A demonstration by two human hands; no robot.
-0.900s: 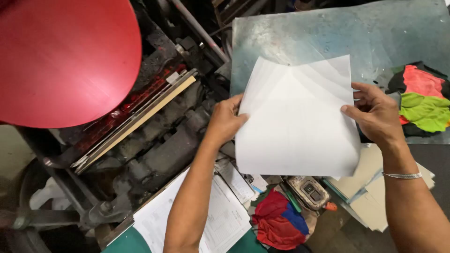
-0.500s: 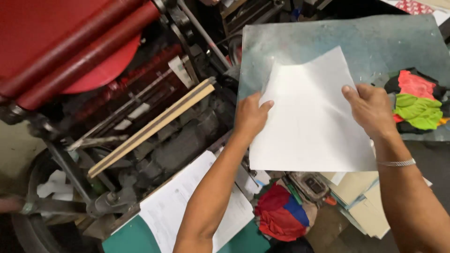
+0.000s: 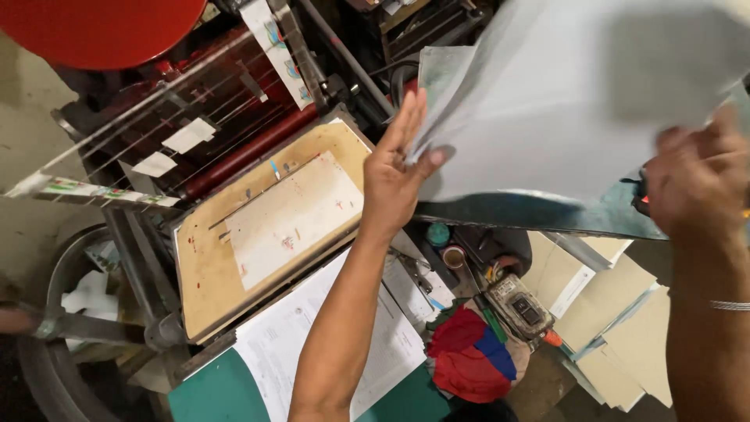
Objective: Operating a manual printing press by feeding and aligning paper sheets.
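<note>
Both hands hold a large white paper sheet (image 3: 570, 101), raised and blurred at the upper right. My left hand (image 3: 398, 172) pinches its left edge between thumb and fingers. My right hand (image 3: 695, 184), with a thin bracelet on the wrist, grips the sheet's right lower edge. To the left of my left hand lies the open tan platen (image 3: 258, 227) of a red printing press (image 3: 101, 31), with a white sheet taped on it.
A metal-topped table (image 3: 539, 215) lies under the raised sheet. Printed papers (image 3: 312, 344) rest on a green surface below my left arm. Red and blue rags (image 3: 469, 352), a small grey device (image 3: 523, 309) and stacked cream card (image 3: 617, 328) lie lower right.
The paper has been lifted off the metal table toward the camera. The press has opened, and its tan platen now lies exposed to the left of my left hand.
</note>
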